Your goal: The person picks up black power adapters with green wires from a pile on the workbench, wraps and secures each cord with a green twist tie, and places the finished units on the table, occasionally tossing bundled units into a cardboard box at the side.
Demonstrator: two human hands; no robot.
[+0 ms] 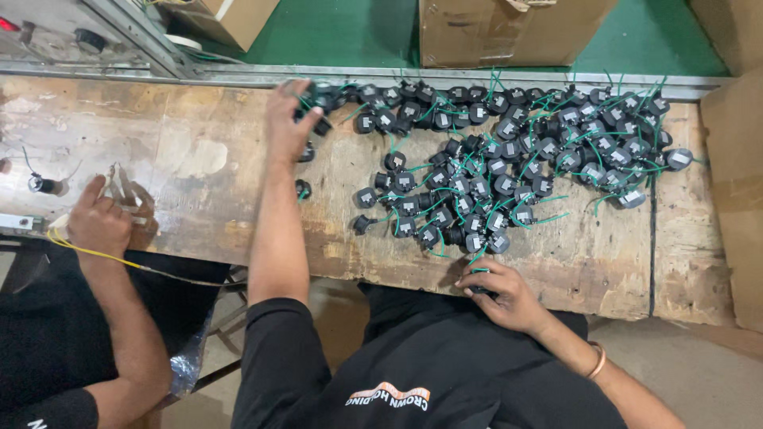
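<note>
My left hand [288, 119] grips a black part [322, 125] at the pile's [509, 159] 9 o'clock edge; right hand [501, 292] pinches one at 6 o'clock. Lift slowly, so green wires [548, 218] don't snag neighbours.

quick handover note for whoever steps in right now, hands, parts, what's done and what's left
Left hand: stretched to the far edge of the wooden bench, fingers curled in a grip on one or more black parts at the left end of the pile.
Right hand: at the near bench edge, closed on a black part with a green wire.
Parts: a big pile of small black round parts with green wires covers the middle and right of the bench; two loose ones lie just left of it.
A co-worker's hand works at the left end, by a yellow wire.
Done or left: no sorted batch is visible, so progress cannot be told.
</note>
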